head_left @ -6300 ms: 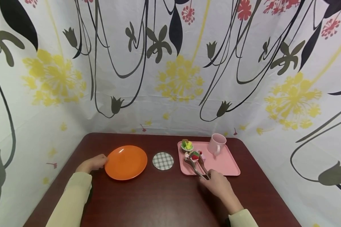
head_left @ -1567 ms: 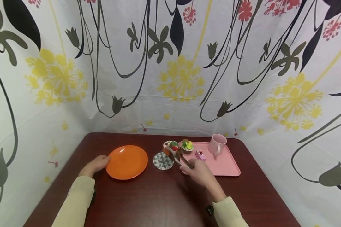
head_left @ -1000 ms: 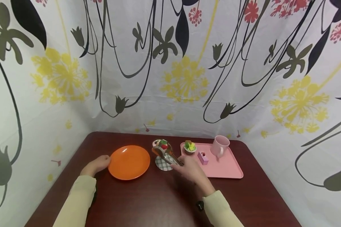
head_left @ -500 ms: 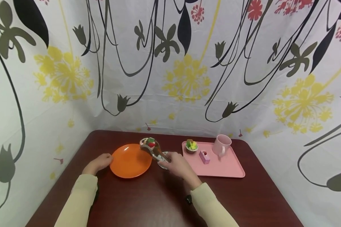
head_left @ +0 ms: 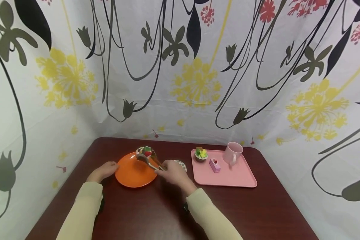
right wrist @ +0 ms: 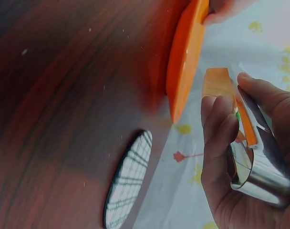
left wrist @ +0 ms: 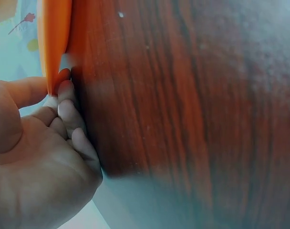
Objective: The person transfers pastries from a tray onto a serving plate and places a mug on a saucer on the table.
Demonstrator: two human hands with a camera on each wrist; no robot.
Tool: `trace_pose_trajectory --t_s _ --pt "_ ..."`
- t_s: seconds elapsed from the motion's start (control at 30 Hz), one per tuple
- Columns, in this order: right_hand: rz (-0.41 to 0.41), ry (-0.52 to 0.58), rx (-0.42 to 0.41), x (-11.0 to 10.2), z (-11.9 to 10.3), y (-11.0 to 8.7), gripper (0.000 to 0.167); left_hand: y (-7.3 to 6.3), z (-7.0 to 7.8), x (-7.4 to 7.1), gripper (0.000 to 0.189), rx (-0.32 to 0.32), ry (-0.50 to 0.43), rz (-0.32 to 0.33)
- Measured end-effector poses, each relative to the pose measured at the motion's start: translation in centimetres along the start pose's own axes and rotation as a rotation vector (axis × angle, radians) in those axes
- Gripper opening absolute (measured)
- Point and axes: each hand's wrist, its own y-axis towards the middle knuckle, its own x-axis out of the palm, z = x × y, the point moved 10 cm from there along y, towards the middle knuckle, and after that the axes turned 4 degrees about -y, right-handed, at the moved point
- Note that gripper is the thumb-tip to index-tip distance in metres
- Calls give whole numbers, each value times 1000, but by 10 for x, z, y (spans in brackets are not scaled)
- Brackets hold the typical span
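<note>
My left hand pinches the left rim of an orange plate. In the left wrist view the thumb is on one side of the rim, with curled fingers on the other. My right hand grips metal tongs, seen as a bent steel band in the right wrist view. The tong tips hold a small round toy food item, whitish with green and red pieces on top. It hangs over the back right part of the plate; in the right wrist view the fingers and tongs mostly hide it.
On the right a pink tray carries a small cup of yellow and green food, a pink cake slice and a pink mug. A round checked coaster lies between plate and tray, partly behind the right hand.
The tongs picked the round food item off the tray; my right hand has carried it left, past the coaster, to over the plate. My left hand stays at the plate's rim.
</note>
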Motion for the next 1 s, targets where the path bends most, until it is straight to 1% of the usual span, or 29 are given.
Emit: trace_pose_trajectory --t_s 0.13,0.23,0.37,0.53,0.6,0.7,0.83,1.0 --pt "-23 9 18 14 -4 7 44 -3 -2 -2 34 -20 0 -20" --pt "-34 12 19 22 -9 11 42 -4 -4 -4 33 -20 3 -15" --pt "-29 27 24 23 -13 14 39 -1 -5 -5 31 -17 4 -3" --pt "-19 35 43 24 -14 15 42 5 -8 0 31 -25 -18 -21" --pt "-22 22 49 27 -14 17 42 5 -9 0 31 -28 -18 -23" --pt "-29 -3 57 30 -14 20 39 5 -8 0 32 -15 -14 -24" --pt "-35 -39 69 32 -15 22 37 5 -6 0 34 -15 -16 -3" --pt "-25 -98 57 30 -19 27 38 7 -5 0 35 -11 8 17"
